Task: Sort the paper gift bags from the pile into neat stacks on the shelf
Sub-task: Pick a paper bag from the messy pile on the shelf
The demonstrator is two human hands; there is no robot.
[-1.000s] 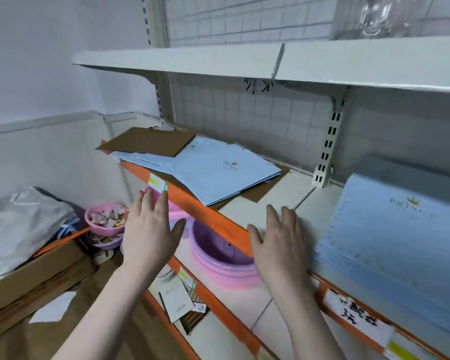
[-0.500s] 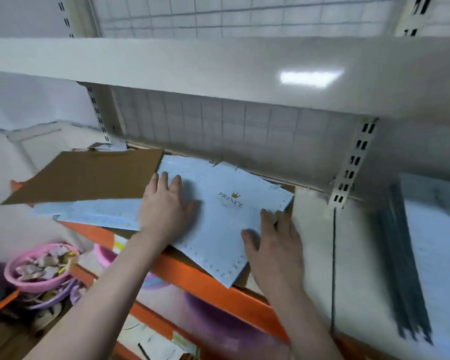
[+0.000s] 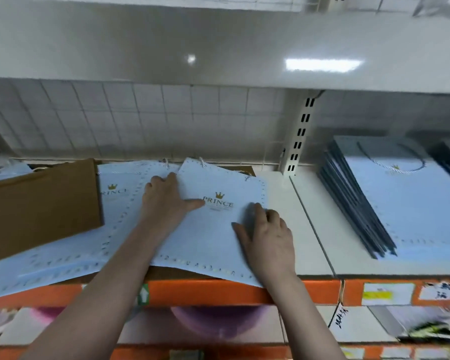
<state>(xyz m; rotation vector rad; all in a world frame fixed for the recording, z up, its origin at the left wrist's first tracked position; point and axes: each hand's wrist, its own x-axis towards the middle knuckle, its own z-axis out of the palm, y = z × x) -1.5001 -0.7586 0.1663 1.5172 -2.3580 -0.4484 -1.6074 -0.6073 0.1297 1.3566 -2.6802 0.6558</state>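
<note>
top bag (image 3: 218, 229): flat pale-blue paper, gold crown and "PRINCE" print, dotted border, rope handles at back edge; laid askew on the pile, front edge overhanging the shelf (image 3: 309, 229)
pile: more blue bags fanned beneath, brown kraft bag (image 3: 39, 203) at left
left hand (image 3: 166, 201): pressed flat on top bag, fingers straight, thumb spread
right hand (image 3: 266, 235): laid flat near bag's right edge, nothing gripped
stack (image 3: 405, 198): blue bags squared at right, dark edges layered
shelf: glossy white, orange front lip

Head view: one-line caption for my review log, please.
Both hands, left hand and right hand, rest flat on the top pale blue gift bag of a loose pile on the shelf.
</note>
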